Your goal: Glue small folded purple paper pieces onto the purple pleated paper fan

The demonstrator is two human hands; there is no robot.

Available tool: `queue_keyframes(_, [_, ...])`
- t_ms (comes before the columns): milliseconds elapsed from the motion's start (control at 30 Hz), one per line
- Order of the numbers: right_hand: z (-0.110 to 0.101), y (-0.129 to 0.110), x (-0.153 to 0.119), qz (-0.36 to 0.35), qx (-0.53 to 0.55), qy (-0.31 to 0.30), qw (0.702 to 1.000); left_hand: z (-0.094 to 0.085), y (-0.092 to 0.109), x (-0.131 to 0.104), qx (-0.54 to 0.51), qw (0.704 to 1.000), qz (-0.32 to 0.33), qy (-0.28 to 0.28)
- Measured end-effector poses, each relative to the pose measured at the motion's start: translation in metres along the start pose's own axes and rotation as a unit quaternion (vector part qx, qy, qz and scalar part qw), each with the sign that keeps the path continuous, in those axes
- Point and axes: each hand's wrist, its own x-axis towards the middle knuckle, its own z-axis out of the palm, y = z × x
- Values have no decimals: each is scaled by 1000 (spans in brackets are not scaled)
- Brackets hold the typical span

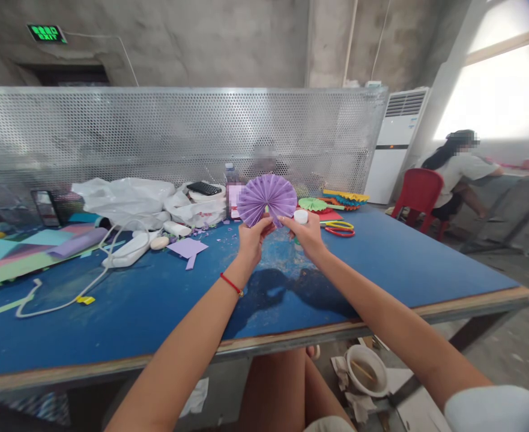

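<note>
A purple pleated paper fan (pixel 266 195), spread nearly into a full circle, is held up above the blue table. My left hand (pixel 250 241) is closed on the fan's lower middle, where the folds gather. At the fan's lower right edge, my right hand (pixel 310 235) pinches a fold with thumb and fingers. A bottle with a white cap (pixel 301 216) shows right at my right hand, its lower part partly hidden; I cannot tell whether the hand touches it. Red and yellow scissors handles (pixel 340 229) lie just to the right.
Folded fans (pixel 345 198) and a green fan (pixel 313 204) lie at the back right. Left are purple paper pieces (pixel 187 247), a white cable (pixel 61 311), coloured sheets (pixel 21 252) and plastic bags (pixel 124 198). A perforated metal screen (pixel 156 132) stands behind. Another person (pixel 457 171) sits far right.
</note>
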Motion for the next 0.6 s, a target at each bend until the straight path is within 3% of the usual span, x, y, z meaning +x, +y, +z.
queue_keyframes(600, [-5,4,9,-40,-22,45,998,-1,1,1,39,999,4,-5])
